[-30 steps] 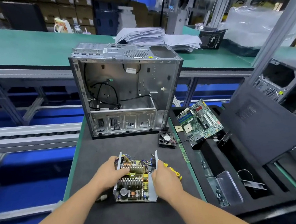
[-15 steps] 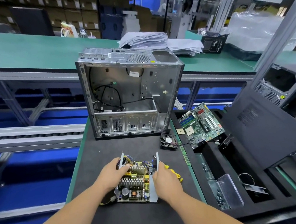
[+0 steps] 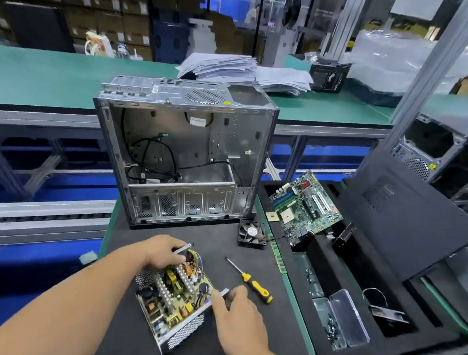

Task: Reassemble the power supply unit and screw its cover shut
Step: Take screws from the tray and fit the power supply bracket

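Head view: both hands grip the open power supply unit [image 3: 174, 298] near the mat's front edge, left hand [image 3: 160, 251] on its far wall, right hand [image 3: 234, 310] on its near wall. Step in hand looks like squaring the chassis; next calls for the cover, not seen, then the screwdriver [image 3: 248, 280] just beside.

The power supply unit [image 3: 174, 298] showed a yellowish-green board studded with silver heat-sink fins, yellow blocks and a copper-orange coil, inside bare silver walls punched with a fine dot pattern. Its wires looked yellow and purple, though they were too tangled to be sure. The screwdriver [image 3: 248, 280] had a yellow handle banded with black and a silver shaft. The mat [image 3: 213, 251] was dark charcoal, edged in green. The computer case [image 3: 187, 158] was dull silver with black cables inside. The fan [image 3: 251, 232] was black with a white centre label. The motherboard [image 3: 305, 207] was green, with blue, white and red slots. The far bench [image 3: 40, 77] was teal green.
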